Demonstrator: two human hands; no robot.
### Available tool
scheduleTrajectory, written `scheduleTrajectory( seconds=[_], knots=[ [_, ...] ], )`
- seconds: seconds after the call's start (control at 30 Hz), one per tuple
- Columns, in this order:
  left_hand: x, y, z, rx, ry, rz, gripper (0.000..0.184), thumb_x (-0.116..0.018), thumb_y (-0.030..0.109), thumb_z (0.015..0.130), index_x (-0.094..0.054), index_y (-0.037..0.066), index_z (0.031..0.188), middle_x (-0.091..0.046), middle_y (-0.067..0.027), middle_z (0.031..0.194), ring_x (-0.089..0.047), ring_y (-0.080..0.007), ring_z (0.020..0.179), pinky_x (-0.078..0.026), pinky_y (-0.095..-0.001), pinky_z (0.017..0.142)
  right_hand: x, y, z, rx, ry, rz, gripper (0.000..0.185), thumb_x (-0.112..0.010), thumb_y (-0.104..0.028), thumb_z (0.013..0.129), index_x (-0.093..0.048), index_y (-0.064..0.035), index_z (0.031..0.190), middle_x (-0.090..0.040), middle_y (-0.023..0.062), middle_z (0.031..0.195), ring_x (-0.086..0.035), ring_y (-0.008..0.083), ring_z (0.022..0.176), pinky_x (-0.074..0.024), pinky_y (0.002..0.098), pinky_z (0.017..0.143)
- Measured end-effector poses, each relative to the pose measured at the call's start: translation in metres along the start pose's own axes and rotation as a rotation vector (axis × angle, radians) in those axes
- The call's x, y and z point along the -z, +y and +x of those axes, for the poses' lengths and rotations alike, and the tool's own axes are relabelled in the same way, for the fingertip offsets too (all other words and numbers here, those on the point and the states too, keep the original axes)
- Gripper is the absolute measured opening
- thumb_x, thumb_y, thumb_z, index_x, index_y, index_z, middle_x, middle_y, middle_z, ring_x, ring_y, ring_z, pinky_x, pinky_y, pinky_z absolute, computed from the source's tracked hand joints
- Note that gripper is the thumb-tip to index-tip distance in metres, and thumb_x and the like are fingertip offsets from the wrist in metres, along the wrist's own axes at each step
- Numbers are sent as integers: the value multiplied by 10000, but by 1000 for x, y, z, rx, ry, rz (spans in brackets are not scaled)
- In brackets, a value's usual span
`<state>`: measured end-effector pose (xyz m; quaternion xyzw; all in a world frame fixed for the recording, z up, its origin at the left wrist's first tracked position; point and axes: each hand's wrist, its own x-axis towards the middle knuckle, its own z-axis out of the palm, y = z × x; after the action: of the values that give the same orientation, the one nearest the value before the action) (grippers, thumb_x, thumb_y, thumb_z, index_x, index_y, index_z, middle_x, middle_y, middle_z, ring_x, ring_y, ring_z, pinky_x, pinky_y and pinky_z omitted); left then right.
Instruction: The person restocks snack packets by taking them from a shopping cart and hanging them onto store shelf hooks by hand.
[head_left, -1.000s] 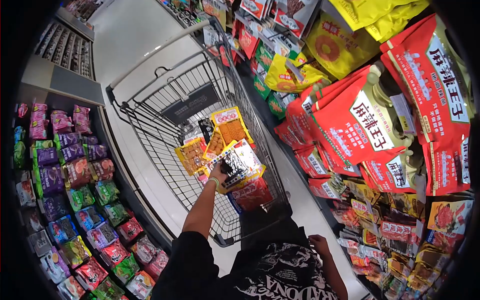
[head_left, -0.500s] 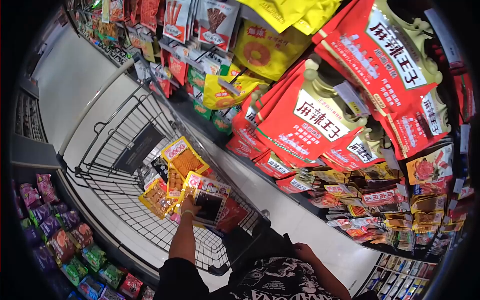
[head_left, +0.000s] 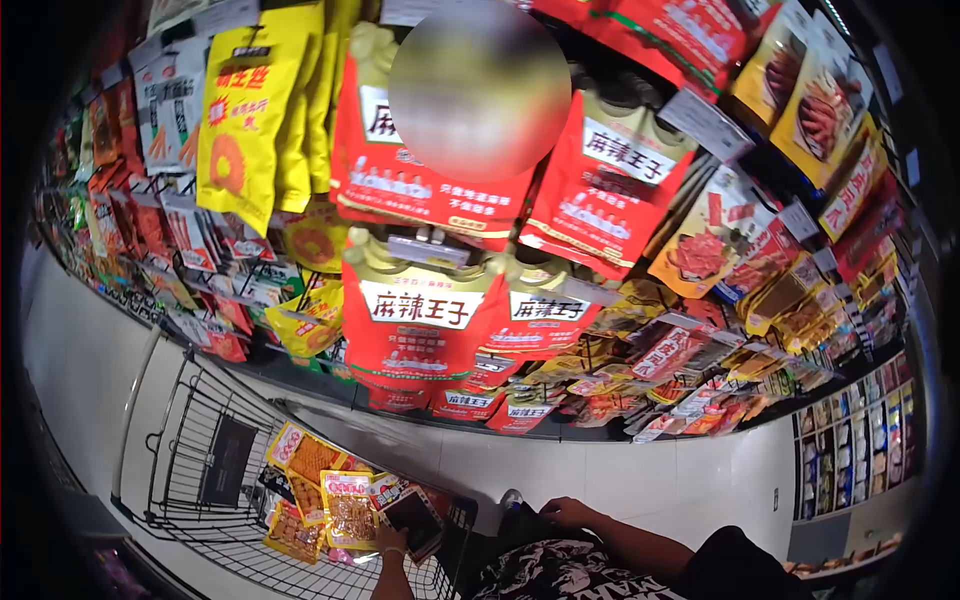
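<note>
My left hand (head_left: 393, 540) reaches into the shopping cart (head_left: 190, 500) at the lower left, beside a yellow-edged snack bag (head_left: 350, 508) and a dark-windowed package (head_left: 412, 515). Its fingers are too small and dark to make out. Other yellow-edged packs (head_left: 308, 455) lie further in. My right hand (head_left: 566, 513) hangs low in front of my body, outside the cart, near my dark clothing. Its fingers look loosely curled, and whether it holds anything cannot be made out.
A long rack with hanging red bags (head_left: 415, 320), yellow bags (head_left: 250, 120) and many smaller packs runs across the view. Pale floor (head_left: 640, 465) lies between rack and body. Another shelf (head_left: 855, 445) stands at the far right.
The view has swung right and up toward the rack, so the cart now sits lower left. A yellow-edged bag now shows beside the dark-windowed package near my left hand.
</note>
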<state>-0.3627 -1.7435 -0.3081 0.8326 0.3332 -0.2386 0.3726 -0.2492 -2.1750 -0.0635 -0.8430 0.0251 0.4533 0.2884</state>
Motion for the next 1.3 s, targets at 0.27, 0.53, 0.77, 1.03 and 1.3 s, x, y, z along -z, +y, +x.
scheduleTrajectory(
  seconds=[0.27, 0.53, 0.77, 1.03, 1.3],
  knots=[
    [56, 74, -28, -57, -42, 589, 599, -515, 565, 889, -697, 4, 991, -681, -221, 996, -658, -351, 981, -520, -453, 840, -8, 91, 29, -41, 0, -7, 374, -634, -316, 804, -692, -90, 1096, -710, 114, 992, -676, 225, 912, -518, 351, 832],
    [101, 128, -104, -187, -90, 687, 476, -597, 388, 894, -632, -49, 1080, -669, -236, 1009, -652, -366, 927, -512, -423, 823, -5, 136, 47, 173, 142, 107, 336, -641, -302, 764, -717, -105, 1024, -704, 135, 981, -666, 281, 937, -510, 382, 860],
    [152, 287, -240, -187, 503, 304, 493, -636, 370, 851, -592, -30, 1135, -660, -250, 977, -639, -403, 872, -497, -471, 767, 5, 164, 45, 224, 78, 444, 280, -629, -232, 817, -699, -53, 1020, -708, 102, 898, -679, 207, 860, -532, 328, 745],
    [157, 407, -265, -809, 538, -417, 158, -613, 85, 918, -612, -59, 853, -632, -50, 785, -529, -87, 718, -427, -222, 659, 84, 146, -5, 348, -4, 906, 296, -621, -253, 910, -635, -59, 1132, -655, 30, 971, -623, 129, 844, -521, 297, 714],
    [35, 504, -331, -704, 31, -633, 83, -683, 75, 869, -680, 1, 905, -601, 49, 769, -483, -36, 686, -379, -200, 633, 186, 72, -121, 797, -318, 1450, 443, -578, -303, 955, -500, -50, 1311, -577, 86, 1258, -544, 180, 1164, -427, 347, 975]
  ],
)
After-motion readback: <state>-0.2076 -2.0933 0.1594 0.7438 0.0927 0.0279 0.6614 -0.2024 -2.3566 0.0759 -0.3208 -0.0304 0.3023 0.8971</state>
